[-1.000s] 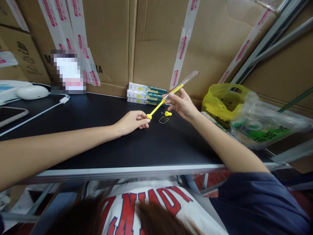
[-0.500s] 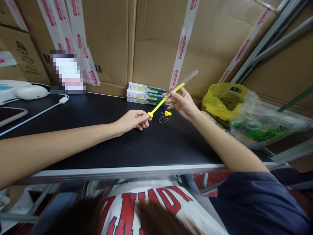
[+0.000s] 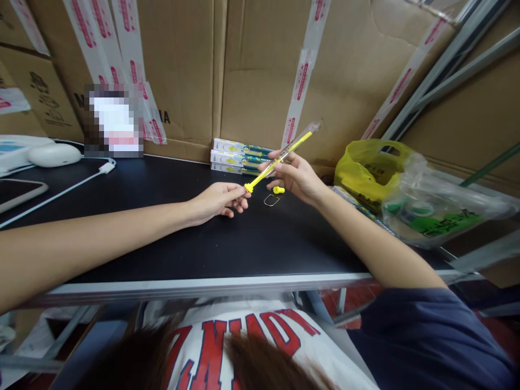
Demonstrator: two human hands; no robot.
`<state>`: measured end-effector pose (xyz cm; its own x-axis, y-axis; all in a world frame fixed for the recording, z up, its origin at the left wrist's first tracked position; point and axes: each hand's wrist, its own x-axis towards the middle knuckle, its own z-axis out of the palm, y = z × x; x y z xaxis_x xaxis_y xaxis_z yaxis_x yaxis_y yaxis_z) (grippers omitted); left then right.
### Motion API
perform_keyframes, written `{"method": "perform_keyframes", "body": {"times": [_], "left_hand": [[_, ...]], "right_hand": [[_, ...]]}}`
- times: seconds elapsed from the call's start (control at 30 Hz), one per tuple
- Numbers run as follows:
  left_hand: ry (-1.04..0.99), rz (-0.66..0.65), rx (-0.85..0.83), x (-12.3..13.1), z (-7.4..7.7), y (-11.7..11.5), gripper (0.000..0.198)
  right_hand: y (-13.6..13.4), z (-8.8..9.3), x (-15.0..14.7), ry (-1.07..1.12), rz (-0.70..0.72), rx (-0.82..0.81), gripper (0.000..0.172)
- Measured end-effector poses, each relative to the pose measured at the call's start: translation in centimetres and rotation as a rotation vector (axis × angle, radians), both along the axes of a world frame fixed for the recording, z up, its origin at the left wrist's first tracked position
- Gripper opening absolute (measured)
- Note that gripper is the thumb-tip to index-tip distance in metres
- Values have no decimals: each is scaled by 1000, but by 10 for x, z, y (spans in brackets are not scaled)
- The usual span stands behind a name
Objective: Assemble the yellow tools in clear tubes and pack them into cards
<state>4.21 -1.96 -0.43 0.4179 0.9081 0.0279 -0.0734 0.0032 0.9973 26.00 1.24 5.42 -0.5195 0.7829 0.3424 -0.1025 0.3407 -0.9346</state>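
Observation:
My left hand (image 3: 222,202) pinches the flanged lower end of a thin yellow rod (image 3: 259,177) above the black tabletop. The rod slants up to the right, and its upper part lies inside a clear tube (image 3: 314,129). Around that tube, my right hand (image 3: 296,174) has its fingers closed. On the table just below the right hand lie a small yellow cap (image 3: 278,190) and a bent metal wire loop (image 3: 271,201). Behind the hands, printed slim boxes (image 3: 231,157) are stacked against the cardboard, partly hidden by the right fingers.
A yellow plastic bag (image 3: 357,168) and a clear bag with green print (image 3: 442,216) sit at the right. At the left are a white rounded device (image 3: 54,154), a cable (image 3: 60,192) and a phone (image 3: 20,194). Large cardboard boxes (image 3: 260,70) stand behind.
The clear tube has slid down along the yellow rod toward my left hand, so more of the rod is inside it. My right hand has moved slightly left and down.

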Motion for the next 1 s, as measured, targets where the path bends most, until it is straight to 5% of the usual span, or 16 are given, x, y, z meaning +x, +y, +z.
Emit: {"method": "perform_keyframes", "body": {"times": [0.6, 1.0], "left_hand": [[-97, -120, -68, -1, -2, 0, 32], [-37, -154, 20, 0, -2, -3, 31]], "right_hand": [[-14, -10, -14, -12, 110, -21, 31], [-18, -17, -20, -145, -52, 206, 35]]}}
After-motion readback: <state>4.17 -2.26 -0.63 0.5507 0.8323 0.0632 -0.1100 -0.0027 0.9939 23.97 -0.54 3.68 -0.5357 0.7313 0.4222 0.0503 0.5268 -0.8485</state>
